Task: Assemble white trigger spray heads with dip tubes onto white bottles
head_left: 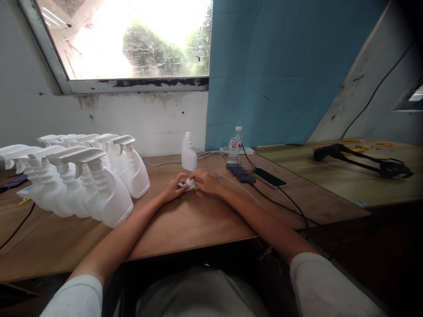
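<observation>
While the left hand [174,188] and right hand [206,182], nearly closed, pinch a small white part [189,184], bracing against the tabletop [194,220] should steady it.

The left hand [174,188] and right hand [206,181] partly hide a white piece [190,182], in front of the lone bottle [189,158]. Right of that bottle, pixelation blurs a dark object [240,173].

Trigger spray bottles [114,200] stand in rows on the surface [198,220], left. At the rear middle stands a separate bottle [188,157], a plastic piece [190,184] before it. Right of that bottle come a water bottle [234,149] and, nearer the front, a smartphone [271,178].
</observation>
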`<state>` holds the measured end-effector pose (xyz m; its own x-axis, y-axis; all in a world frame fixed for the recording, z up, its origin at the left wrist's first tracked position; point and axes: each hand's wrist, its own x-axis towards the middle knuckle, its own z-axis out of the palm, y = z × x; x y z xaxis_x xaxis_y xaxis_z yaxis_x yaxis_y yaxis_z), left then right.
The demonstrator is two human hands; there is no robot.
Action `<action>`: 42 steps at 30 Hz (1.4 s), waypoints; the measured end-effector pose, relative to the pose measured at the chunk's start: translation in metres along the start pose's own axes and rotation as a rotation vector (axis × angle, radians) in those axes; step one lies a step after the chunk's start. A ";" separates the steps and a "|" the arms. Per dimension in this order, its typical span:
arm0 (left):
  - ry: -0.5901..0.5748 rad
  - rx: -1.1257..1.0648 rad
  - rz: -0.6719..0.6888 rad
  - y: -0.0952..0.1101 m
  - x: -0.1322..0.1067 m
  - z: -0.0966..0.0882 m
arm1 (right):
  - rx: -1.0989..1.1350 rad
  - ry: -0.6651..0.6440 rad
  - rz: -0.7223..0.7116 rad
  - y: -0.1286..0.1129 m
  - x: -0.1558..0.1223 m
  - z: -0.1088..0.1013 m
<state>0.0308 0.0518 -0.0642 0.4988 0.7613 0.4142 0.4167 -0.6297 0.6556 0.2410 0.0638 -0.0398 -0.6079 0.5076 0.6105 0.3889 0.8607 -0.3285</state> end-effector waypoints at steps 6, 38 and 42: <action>0.016 0.071 0.017 -0.004 0.000 0.001 | -0.017 0.007 0.005 0.005 -0.001 0.004; 0.119 0.296 0.028 -0.007 0.005 0.005 | -0.285 -0.092 -0.032 -0.005 -0.004 0.006; 0.126 0.281 0.022 -0.010 0.004 0.006 | -0.167 -0.107 -0.015 -0.004 -0.001 0.015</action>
<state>0.0331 0.0604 -0.0724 0.4190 0.7493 0.5129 0.6097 -0.6507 0.4526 0.2294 0.0601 -0.0503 -0.6811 0.5031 0.5320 0.4828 0.8548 -0.1904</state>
